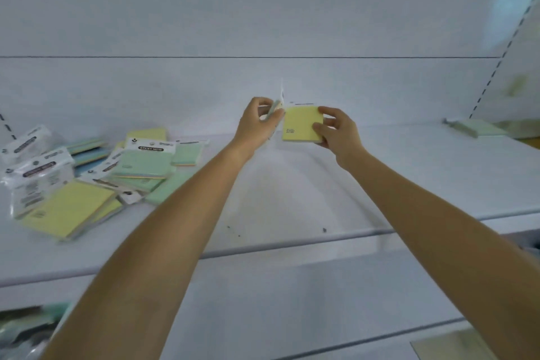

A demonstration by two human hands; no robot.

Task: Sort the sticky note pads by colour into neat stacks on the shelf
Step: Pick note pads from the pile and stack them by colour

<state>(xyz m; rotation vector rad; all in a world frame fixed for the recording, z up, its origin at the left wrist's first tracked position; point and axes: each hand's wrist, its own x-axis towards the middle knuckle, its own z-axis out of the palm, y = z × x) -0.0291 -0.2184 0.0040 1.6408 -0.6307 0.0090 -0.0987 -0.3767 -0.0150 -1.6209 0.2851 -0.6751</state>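
Note:
My right hand (336, 131) grips a yellow sticky note pad (299, 124) by its right edge, held up above the middle of the white shelf (292, 193). Just left of it, my left hand (258, 126) pinches a second pad (276, 105) turned edge-on, pale green with a white header card sticking up. A loose pile of pads (117, 166) lies on the shelf's left side: yellow, green and blue ones, some in clear wrappers. A green pad (476, 128) lies flat at the far right of the shelf.
A white back panel rises behind the shelf. A slotted upright (502, 52) runs up at the right. The shelf's front rail (292, 242) crosses under my forearms. A lower shelf holds dark and green packets (26, 321) at the bottom left.

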